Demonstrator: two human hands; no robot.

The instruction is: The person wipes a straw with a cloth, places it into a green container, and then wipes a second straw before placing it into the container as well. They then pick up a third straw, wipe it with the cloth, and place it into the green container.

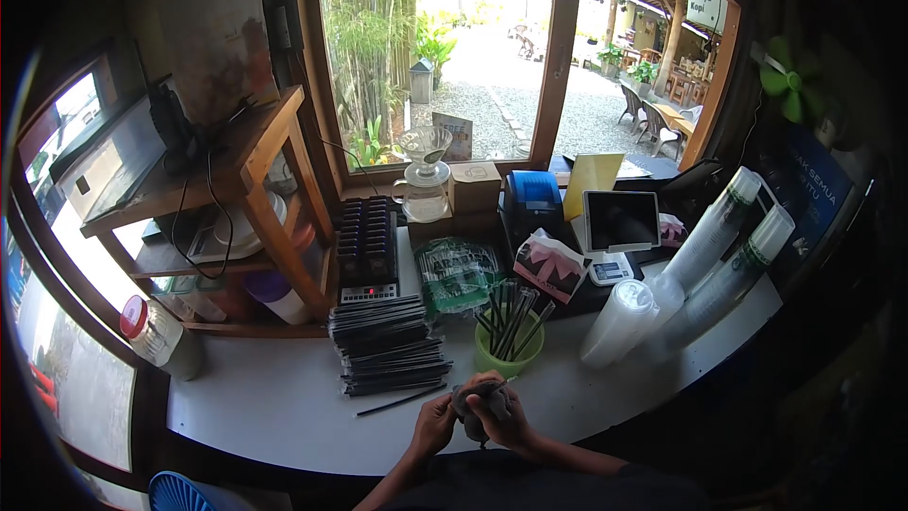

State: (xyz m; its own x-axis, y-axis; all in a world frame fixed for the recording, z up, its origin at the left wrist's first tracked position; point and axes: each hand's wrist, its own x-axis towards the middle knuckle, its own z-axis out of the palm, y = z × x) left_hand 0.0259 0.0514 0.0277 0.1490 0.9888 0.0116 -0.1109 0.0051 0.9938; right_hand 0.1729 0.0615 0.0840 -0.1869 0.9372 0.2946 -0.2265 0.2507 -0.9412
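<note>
Both hands meet near the front edge of the white counter. A crumpled grey cloth is bunched between them. My left hand grips it from the left, and my right hand wraps it from the right, fingers bent over it. Just beyond the hands stands a light green cup holding several dark wrapped straws. To the left lies a tall stack of black wrapped straws, with one loose straw in front of it.
Nested clear cups lean at the right. A tablet, a blue printer and a pink tissue box stand behind. A wooden shelf and a red-lidded jar are left. The window frame bounds the back.
</note>
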